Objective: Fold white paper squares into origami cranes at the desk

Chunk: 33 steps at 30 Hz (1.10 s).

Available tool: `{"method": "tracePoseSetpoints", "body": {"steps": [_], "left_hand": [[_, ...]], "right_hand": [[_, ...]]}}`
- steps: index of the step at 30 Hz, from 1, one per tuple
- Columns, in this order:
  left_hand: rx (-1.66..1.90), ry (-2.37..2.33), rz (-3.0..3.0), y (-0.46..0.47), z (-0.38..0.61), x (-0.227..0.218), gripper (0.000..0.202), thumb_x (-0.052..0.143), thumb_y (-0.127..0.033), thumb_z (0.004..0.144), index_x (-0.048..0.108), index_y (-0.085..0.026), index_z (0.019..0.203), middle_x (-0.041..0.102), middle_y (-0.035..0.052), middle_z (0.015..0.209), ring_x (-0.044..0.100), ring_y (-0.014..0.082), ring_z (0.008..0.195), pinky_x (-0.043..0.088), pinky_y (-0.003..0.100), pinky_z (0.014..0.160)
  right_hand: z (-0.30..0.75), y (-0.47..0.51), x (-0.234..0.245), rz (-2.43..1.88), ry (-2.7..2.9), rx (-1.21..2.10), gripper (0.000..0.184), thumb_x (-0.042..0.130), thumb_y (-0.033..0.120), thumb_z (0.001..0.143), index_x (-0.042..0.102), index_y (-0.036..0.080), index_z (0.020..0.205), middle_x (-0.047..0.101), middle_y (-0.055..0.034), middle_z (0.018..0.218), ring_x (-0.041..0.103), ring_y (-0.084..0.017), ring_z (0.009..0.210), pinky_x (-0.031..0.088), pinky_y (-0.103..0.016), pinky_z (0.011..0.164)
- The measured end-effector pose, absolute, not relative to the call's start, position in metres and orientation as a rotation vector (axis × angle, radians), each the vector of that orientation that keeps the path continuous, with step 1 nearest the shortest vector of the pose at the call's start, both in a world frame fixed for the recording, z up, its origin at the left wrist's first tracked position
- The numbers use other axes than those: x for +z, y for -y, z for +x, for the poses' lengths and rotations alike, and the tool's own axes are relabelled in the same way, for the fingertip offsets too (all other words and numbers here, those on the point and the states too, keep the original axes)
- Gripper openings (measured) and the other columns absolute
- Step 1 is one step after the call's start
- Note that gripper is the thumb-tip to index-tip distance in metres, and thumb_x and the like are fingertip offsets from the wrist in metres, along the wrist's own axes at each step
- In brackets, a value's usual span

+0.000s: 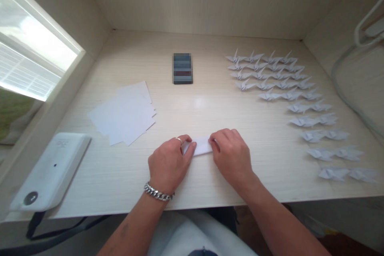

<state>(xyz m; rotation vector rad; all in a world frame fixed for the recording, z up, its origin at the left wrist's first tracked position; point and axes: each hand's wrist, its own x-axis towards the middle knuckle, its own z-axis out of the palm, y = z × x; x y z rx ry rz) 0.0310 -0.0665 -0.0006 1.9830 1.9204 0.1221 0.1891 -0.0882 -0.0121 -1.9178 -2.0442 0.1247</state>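
A folded piece of white paper (203, 146) lies on the desk near its front edge, between my two hands. My left hand (171, 160), with a ring and a chain bracelet, pinches its left end between thumb and fingers. At the right end, my right hand (232, 154) has its thumb and curled fingers closed on the paper. Both ends are partly hidden under my fingers. A loose stack of white paper sheets (123, 114) is fanned out to the left. Rows of folded white paper cranes (279, 74) stand on the right side.
A dark box-like object (182, 69), blurred out, lies toward the back middle. At the left front edge rests a white device (54, 172) with a black strap (69, 234). Panels enclose the desk (204, 188) at the back and sides. A cable (345, 92) hangs along the right panel.
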Motion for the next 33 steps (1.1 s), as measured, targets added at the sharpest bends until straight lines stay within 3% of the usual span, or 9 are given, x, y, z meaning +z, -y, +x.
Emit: {"method": "tracePoseSetpoints", "body": {"steps": [4, 8, 12, 17, 22, 33], "left_hand": [[0.155, -1.913, 1.979, 0.068, 0.031, -0.001, 0.033, 0.046, -0.050, 0.088, 0.070, -0.032, 0.102, 0.072, 0.0022, 0.079, 0.065, 0.0217, 0.077, 0.040, 0.028, 0.061], [0.212, -1.859, 1.957, 0.067, 0.026, -0.004, 0.030, 0.048, -0.048, 0.088, 0.070, -0.031, 0.099, 0.071, 0.0005, 0.073, 0.065, 0.0198, 0.073, 0.041, 0.027, 0.062], [0.412, -1.839, 1.832, 0.067, 0.014, -0.006, 0.025, 0.054, -0.041, 0.086, 0.069, -0.025, 0.095, 0.068, -0.0014, 0.065, 0.063, 0.0167, 0.064, 0.044, 0.027, 0.065], [0.578, -1.889, 1.755, 0.073, 0.002, -0.006, 0.024, 0.054, -0.039, 0.086, 0.069, -0.021, 0.094, 0.070, 0.0000, 0.072, 0.063, 0.0158, 0.063, 0.047, 0.027, 0.070], [0.584, -1.788, 1.878, 0.079, 0.003, -0.010, 0.024, 0.054, -0.036, 0.087, 0.068, -0.020, 0.098, 0.068, 0.0023, 0.080, 0.061, 0.0161, 0.069, 0.047, 0.029, 0.072], [0.499, -1.832, 1.946, 0.075, 0.011, -0.013, 0.018, 0.063, -0.034, 0.082, 0.066, -0.022, 0.095, 0.061, -0.0021, 0.069, 0.058, 0.0166, 0.067, 0.043, 0.030, 0.065]], "right_hand": [[0.168, 0.107, -0.022, -1.551, 2.260, 0.042, 0.025, 0.045, 0.008, 0.090, 0.068, 0.010, 0.101, 0.067, -0.0141, 0.101, 0.056, -0.025, 0.098, 0.048, -0.037, 0.088], [0.162, 0.122, -0.029, -1.446, 2.278, -0.003, 0.036, 0.053, 0.015, 0.089, 0.060, -0.001, 0.120, 0.063, -0.0204, 0.119, 0.051, -0.030, 0.115, 0.046, -0.042, 0.101], [0.165, 0.126, -0.030, -1.472, 2.280, 0.059, 0.035, 0.054, 0.018, 0.089, 0.063, 0.005, 0.121, 0.061, -0.0204, 0.124, 0.051, -0.031, 0.117, 0.048, -0.045, 0.100], [0.164, 0.126, -0.030, -1.486, 2.258, 0.081, 0.035, 0.056, 0.018, 0.088, 0.065, 0.007, 0.120, 0.062, -0.0199, 0.123, 0.052, -0.031, 0.116, 0.050, -0.045, 0.098], [0.163, 0.126, -0.030, -1.482, 2.254, 0.074, 0.035, 0.057, 0.018, 0.087, 0.065, 0.007, 0.119, 0.062, -0.0200, 0.122, 0.053, -0.031, 0.115, 0.050, -0.044, 0.098], [0.163, 0.125, -0.029, -1.466, 2.255, 0.037, 0.035, 0.056, 0.018, 0.088, 0.065, 0.005, 0.119, 0.063, -0.0202, 0.120, 0.054, -0.030, 0.113, 0.052, -0.045, 0.096]]}}
